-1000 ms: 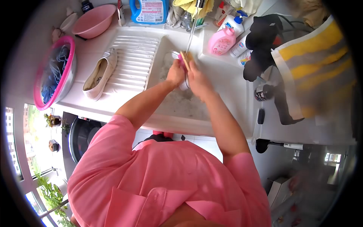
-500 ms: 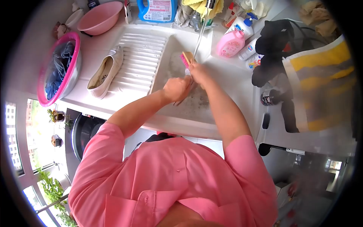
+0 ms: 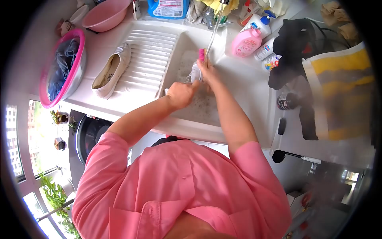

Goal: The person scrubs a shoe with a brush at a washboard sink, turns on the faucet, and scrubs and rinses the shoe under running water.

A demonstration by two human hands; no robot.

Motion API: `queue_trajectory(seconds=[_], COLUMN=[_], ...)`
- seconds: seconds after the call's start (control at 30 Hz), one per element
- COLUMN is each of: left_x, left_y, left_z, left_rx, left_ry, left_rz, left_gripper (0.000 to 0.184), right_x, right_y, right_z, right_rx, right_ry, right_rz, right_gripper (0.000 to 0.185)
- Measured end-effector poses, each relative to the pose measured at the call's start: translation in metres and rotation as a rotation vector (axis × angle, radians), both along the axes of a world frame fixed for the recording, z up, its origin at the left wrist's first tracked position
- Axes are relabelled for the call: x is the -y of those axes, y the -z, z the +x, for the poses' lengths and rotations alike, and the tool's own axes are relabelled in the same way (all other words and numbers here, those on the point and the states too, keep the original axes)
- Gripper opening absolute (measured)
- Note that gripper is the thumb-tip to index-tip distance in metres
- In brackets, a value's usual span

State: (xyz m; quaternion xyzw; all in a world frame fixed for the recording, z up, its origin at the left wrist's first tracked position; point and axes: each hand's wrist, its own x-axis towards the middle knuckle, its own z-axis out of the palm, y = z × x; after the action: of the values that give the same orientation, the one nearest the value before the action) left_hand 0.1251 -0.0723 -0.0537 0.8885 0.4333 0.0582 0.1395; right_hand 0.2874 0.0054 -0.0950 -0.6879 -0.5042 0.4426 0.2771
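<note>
Over the sink basin (image 3: 246,107), my left hand (image 3: 181,95) is closed around a white shoe (image 3: 194,74), much of which its fingers hide. My right hand (image 3: 208,73) grips a scrub brush (image 3: 201,54) with pink bristles, right beside the shoe; the handle is hidden in the fingers. Water from the tap (image 3: 225,1) falls in a thin stream by the brush and right hand. A second white shoe (image 3: 112,71) lies on the ribbed drainboard (image 3: 149,59) to the left, its opening facing up.
A pink-rimmed basin (image 3: 43,85) with blue clothes stands at far left, a pink bowl (image 3: 107,18) behind it. Along the back are a blue detergent jug (image 3: 168,8) and a pink bottle (image 3: 246,42). A yellow-and-grey striped cloth (image 3: 342,95) lies at right.
The brush has turned so its pink bristles point up and away, and its wooden back is out of sight. The shoe has tilted, showing more white upper. My left hand has shifted slightly left.
</note>
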Motion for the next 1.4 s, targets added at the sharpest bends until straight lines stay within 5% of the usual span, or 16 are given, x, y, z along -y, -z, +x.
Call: queue_trajectory(seconds=[0.1, 0.2, 0.3, 0.37, 0.43, 0.57, 0.63, 0.8, 0.87, 0.97, 1.03, 1.1, 1.23, 1.33, 1.4], left_x=[0.004, 0.002, -0.022, -0.031, -0.031, -0.057, -0.067, -0.091, -0.091, -0.078, -0.069, -0.071, -0.08, -0.071, -0.069], left_y=[-0.009, -0.013, 0.036, 0.036, -0.005, 0.01, 0.024, 0.056, 0.052, 0.039, 0.037, 0.032, 0.056, 0.063, 0.058], left_z=[-0.002, 0.002, -0.001, -0.003, 0.002, 0.013, 0.019, 0.023, 0.03, 0.055, 0.062, 0.052, 0.039, 0.051, 0.047], left_rx=[0.032, 0.163, 0.439, 0.551, 0.811, 1.088, 1.12, 0.903, 0.918, 1.12, 1.305, 1.145, 1.532, 1.163, 1.028], left_ry=[-0.027, -0.246, -0.437, -0.44, -0.712, -0.794, -0.792, -0.659, -0.744, -0.983, -1.021, -1.053, -0.719, -0.578, -0.587], left_rz=[0.014, -0.11, -0.292, -0.377, -0.794, -0.897, -0.853, -0.472, -0.513, -0.694, -0.639, -0.569, -0.988, -0.615, -0.583], left_gripper=[0.033, 0.03, 0.041, 0.051, 0.061, 0.047, 0.042, 0.037, 0.039, 0.034, 0.028, 0.03, 0.026, 0.024, 0.026], right_x=[-0.001, 0.0, -0.008, -0.016, -0.012, -0.009, -0.004, 0.065, 0.089, 0.051, 0.021, 0.031, 0.078, 0.043, 0.016], right_y=[0.027, 0.013, -0.008, -0.006, -0.016, 0.012, 0.009, -0.045, -0.047, -0.041, -0.051, -0.051, -0.059, -0.041, -0.034], right_z=[0.005, 0.0, 0.001, -0.001, -0.005, -0.011, -0.015, -0.009, -0.015, -0.012, -0.011, -0.017, -0.019, -0.009, -0.001], right_rx=[-0.299, -0.857, -0.937, -0.945, -0.791, -0.691, -0.913, 0.113, 0.338, 0.627, 0.545, 0.355, 0.453, 0.566, 0.568], right_ry=[0.007, 0.112, 0.086, 0.081, 0.059, 0.002, 0.292, 0.007, -0.155, -0.236, -0.235, -0.151, -0.324, -0.185, -0.241], right_rz=[-0.099, -0.281, -0.159, -0.09, -0.006, 0.039, -0.047, 0.185, 0.42, 0.266, 0.088, 0.069, 0.245, 0.19, 0.16], right_gripper=[0.083, 0.059, 0.059, 0.059, 0.046, 0.059, 0.052, 0.05, 0.044, 0.045, 0.044, 0.045, 0.046, 0.045, 0.044])
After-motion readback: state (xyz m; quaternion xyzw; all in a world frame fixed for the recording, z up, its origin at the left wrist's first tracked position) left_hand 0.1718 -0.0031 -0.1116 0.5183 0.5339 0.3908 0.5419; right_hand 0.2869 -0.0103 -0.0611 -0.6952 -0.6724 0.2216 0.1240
